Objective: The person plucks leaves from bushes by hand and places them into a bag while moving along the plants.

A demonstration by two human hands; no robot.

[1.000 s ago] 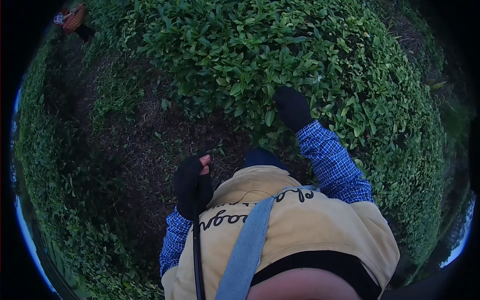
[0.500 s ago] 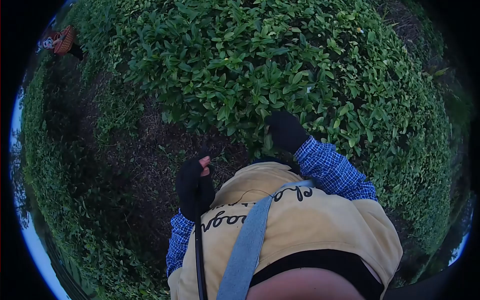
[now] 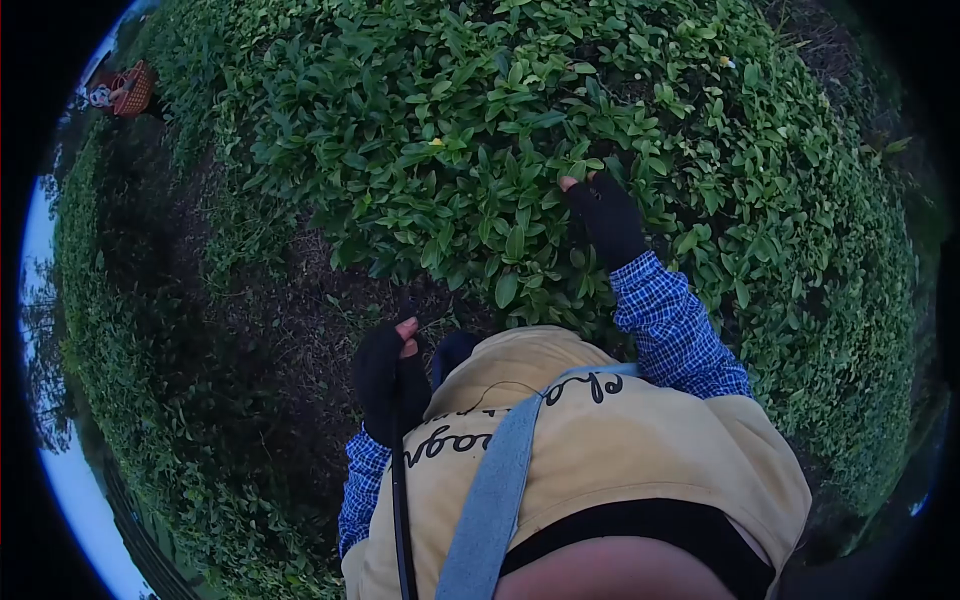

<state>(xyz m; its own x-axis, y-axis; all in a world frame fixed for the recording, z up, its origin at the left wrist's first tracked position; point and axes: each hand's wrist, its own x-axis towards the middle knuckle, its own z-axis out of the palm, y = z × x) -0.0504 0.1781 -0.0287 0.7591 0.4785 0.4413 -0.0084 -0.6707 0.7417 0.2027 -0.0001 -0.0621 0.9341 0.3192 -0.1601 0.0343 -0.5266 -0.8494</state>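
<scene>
My right hand (image 3: 608,222), in a dark fingerless glove, reaches into a leafy green bush that looks like tea (image 3: 400,130). Its bare fingertips are drawn together at a leaf (image 3: 578,170) on the bush's near side; the exact grip is partly hidden by foliage. Low on the left, my left hand (image 3: 388,382), gloved the same way, is closed with thumb and fingertip showing. It grips a long thin black rod or strap (image 3: 402,520) that runs down along my body. I cannot tell which of the two it is.
Bare dark soil with weeds (image 3: 290,330) lies left of the bush, and another hedge row (image 3: 90,340) runs along the far left. A person with an orange-red basket (image 3: 132,90) is at the upper left. A grey-blue strap (image 3: 490,490) crosses my yellow shirt (image 3: 620,450).
My right hand has moved up and slightly right, from the bush's lower edge deeper over the leaves, and its fingertips now show. My left hand has hardly moved.
</scene>
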